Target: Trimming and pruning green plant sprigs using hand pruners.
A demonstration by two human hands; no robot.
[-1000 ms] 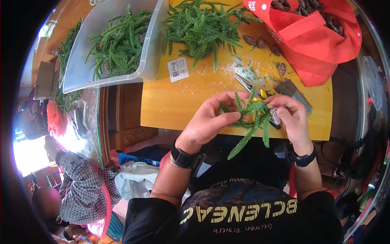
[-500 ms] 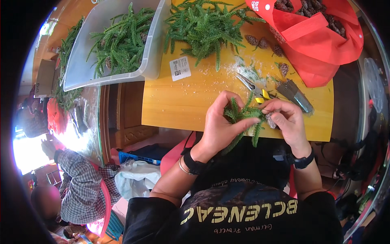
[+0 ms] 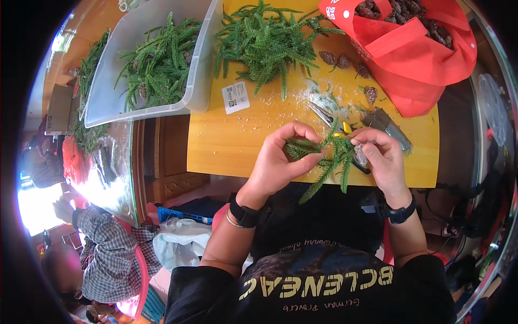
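My left hand (image 3: 286, 156) is curled around a green artificial pine sprig (image 3: 334, 156), with thumb and fingers on its left-hand branch. Other branches of the sprig hang over the table's near edge. My right hand (image 3: 384, 156) pinches at the sprig's right side, holding a whitish-dusted pine cone (image 3: 360, 155) partly hidden by the fingers. Just beyond the sprig lie pliers (image 3: 322, 113) with yellow and black handles, partly covered by it. A bundle of thin dark wires (image 3: 387, 125) in clear wrap rests beyond my right hand.
On the yellow table (image 3: 216, 148) are a pile of green sprigs (image 3: 264, 46), a white label (image 3: 236, 98), white crumbs and several loose pine cones (image 3: 343, 60). A clear bin (image 3: 102, 100) of sprigs stands left; a red bag (image 3: 415, 70) of cones, right. A person in checks (image 3: 110, 254) sits left.
My left hand has moved slightly left and turned, and the sprig's branches now spread more openly between my hands. My right hand stays at the pine cone. The view has shifted a little.
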